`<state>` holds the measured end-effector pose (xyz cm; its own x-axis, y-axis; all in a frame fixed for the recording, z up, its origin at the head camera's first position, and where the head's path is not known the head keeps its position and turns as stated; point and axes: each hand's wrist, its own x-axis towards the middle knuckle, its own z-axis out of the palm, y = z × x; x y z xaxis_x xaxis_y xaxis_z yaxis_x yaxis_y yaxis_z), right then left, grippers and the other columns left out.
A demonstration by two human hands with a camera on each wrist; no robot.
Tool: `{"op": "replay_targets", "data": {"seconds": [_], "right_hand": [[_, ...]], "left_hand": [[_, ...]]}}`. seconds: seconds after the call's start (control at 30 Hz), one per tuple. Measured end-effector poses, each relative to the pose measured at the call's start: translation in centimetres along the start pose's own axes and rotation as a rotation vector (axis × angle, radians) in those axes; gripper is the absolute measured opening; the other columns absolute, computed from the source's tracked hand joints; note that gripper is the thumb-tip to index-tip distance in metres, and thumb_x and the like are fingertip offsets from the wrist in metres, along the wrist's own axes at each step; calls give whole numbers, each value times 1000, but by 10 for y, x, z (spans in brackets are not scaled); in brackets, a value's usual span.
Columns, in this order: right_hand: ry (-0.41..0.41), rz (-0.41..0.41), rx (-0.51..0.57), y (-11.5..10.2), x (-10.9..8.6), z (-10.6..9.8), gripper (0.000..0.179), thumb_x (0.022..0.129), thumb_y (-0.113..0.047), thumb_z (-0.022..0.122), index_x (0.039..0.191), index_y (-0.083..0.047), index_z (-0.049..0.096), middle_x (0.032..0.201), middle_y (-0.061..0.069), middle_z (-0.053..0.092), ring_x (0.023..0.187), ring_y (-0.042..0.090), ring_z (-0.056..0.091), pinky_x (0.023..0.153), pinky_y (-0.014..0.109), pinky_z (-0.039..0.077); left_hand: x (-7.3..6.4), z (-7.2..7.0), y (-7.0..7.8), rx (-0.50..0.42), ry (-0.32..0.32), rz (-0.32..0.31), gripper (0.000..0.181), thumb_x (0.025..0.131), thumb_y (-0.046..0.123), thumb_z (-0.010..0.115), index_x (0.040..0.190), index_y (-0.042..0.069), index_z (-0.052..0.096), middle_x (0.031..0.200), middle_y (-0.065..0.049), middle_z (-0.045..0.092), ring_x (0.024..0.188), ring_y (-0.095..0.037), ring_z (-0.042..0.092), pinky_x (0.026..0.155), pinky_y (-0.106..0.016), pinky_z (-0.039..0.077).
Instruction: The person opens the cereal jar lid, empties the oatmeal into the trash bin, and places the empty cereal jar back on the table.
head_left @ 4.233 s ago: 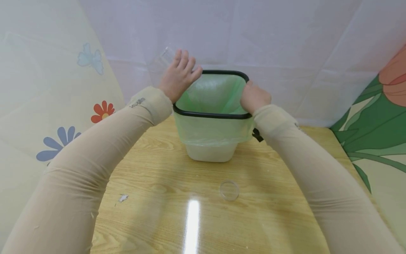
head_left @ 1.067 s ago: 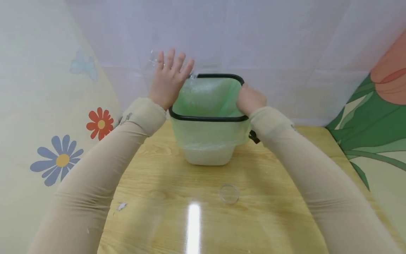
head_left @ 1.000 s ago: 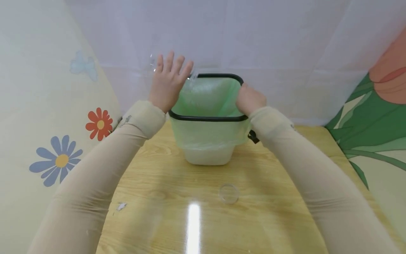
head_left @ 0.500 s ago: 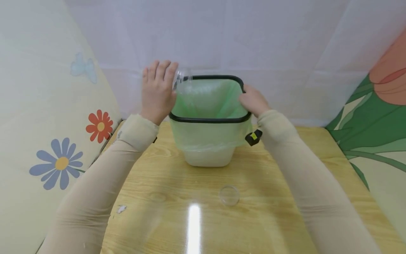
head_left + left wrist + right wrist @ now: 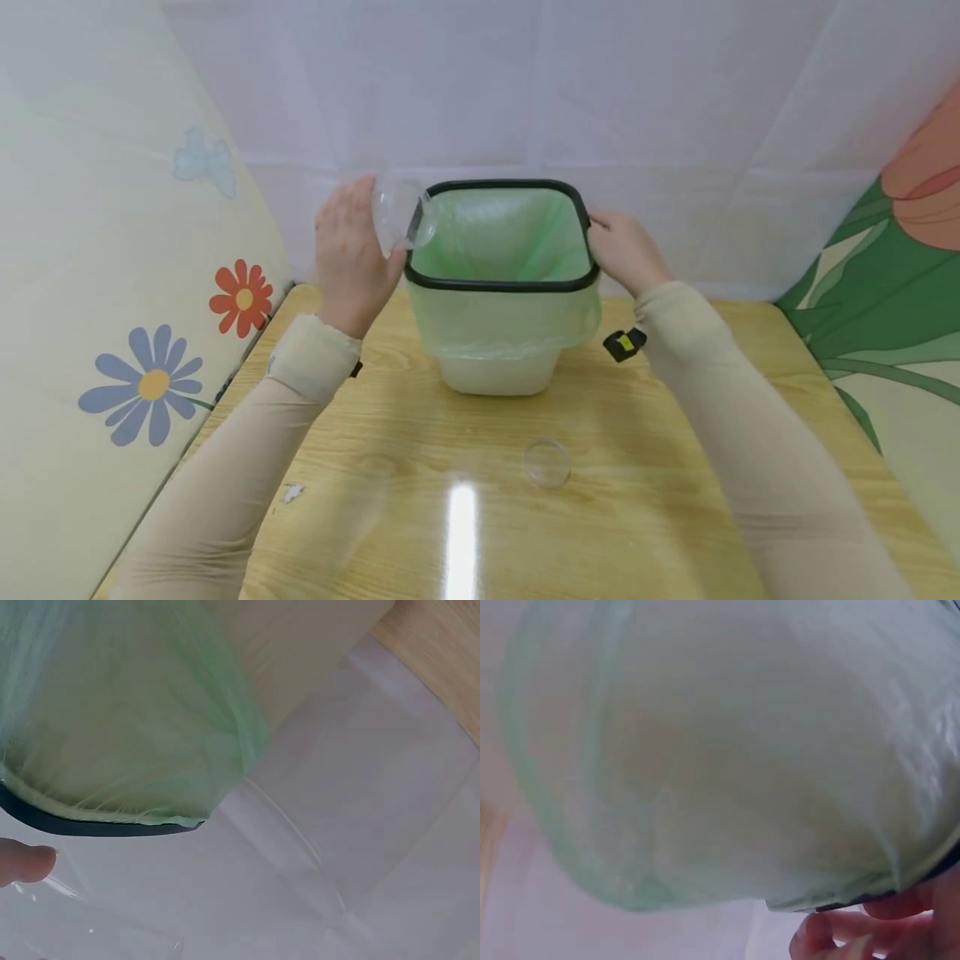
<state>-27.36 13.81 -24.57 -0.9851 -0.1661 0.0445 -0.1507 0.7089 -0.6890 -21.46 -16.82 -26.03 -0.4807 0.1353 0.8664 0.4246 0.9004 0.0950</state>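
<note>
My left hand (image 5: pixel 348 254) holds a clear plastic jar (image 5: pixel 393 212) between thumb and fingers, tilted with its round mouth toward the bin's left rim. In the left wrist view only the thumb (image 5: pixel 28 862) shows, beside faint clear plastic. A white bin (image 5: pixel 498 375) stands on the table, lined with a green bag (image 5: pixel 502 321) folded over its outside under a black rim ring (image 5: pixel 502 285). My right hand (image 5: pixel 626 250) has its fingertips at the ring's right side. In the right wrist view its loosely bent fingers (image 5: pixel 840 930) lie just below the ring.
A clear round lid (image 5: pixel 546 463) lies on the wooden table (image 5: pixel 637 500) in front of the bin. A worn white patch (image 5: pixel 292 493) marks the tabletop at left. White cloth (image 5: pixel 480 92) hangs behind, and flower-printed panels (image 5: pixel 154 383) flank the sides.
My left hand has come down and left from the bin's back-left corner, turning the jar's mouth toward the bin. My right hand has slid outward from over the rim to its outer side.
</note>
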Motion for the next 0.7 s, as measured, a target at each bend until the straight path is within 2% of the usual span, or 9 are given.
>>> {"op": "replay_targets", "data": {"seconds": [0.03,0.17,0.27,0.4,0.57,0.6,0.67,0.7], "right_hand": [[8,-1,-5,1,-1,-1,55,102,-39,27,150,-13,38,153,14,35,140,37,30,114,52,25],[28,-10,-18,3,-6,-2,61,101,-44,31,147,-5,41,150,18,39,138,39,32,112,55,25],[36,-20,-39,6,-9,-2,62,101,-44,31,146,-3,41,149,20,39,137,41,32,112,55,25],[52,-29,-67,10,-12,-2,58,101,-37,30,145,-1,42,148,21,40,136,42,34,111,55,27],[68,-53,-83,13,-16,-1,53,99,-23,27,144,1,43,147,23,41,135,42,36,109,57,29],[69,-55,-87,14,-18,-1,53,98,-20,26,144,1,42,147,23,41,132,41,39,107,56,32],[79,-59,-97,15,-20,0,53,97,-18,25,144,1,42,146,23,42,109,40,55,94,54,43],[83,-59,-105,15,-22,0,53,97,-18,25,144,1,42,146,23,42,95,37,58,84,51,46]], "left_hand": [[-2,0,0,-19,13,-18,66,80,4,73,135,-8,39,131,-25,49,122,-41,44,110,-47,29],[-12,0,-1,-86,76,-91,68,77,2,75,135,-6,41,133,-23,50,125,-38,45,112,-43,29],[-20,0,0,-104,118,-120,68,74,1,75,133,-6,42,131,-24,51,122,-38,46,110,-43,32],[-31,0,1,-121,120,-161,67,74,1,76,132,-7,42,128,-25,52,118,-40,48,107,-45,37],[-45,-5,1,-151,69,-305,72,75,6,79,135,-7,40,131,-26,49,120,-39,48,102,-51,40],[-48,-5,1,-159,65,-331,73,76,8,79,135,-7,39,132,-26,48,120,-39,47,102,-51,40],[-52,-6,1,-179,65,-364,75,76,9,79,136,-7,37,134,-26,46,122,-39,46,103,-51,40],[-55,-6,0,-195,75,-379,75,76,9,79,136,-7,37,134,-26,46,122,-38,46,104,-51,39]]}}
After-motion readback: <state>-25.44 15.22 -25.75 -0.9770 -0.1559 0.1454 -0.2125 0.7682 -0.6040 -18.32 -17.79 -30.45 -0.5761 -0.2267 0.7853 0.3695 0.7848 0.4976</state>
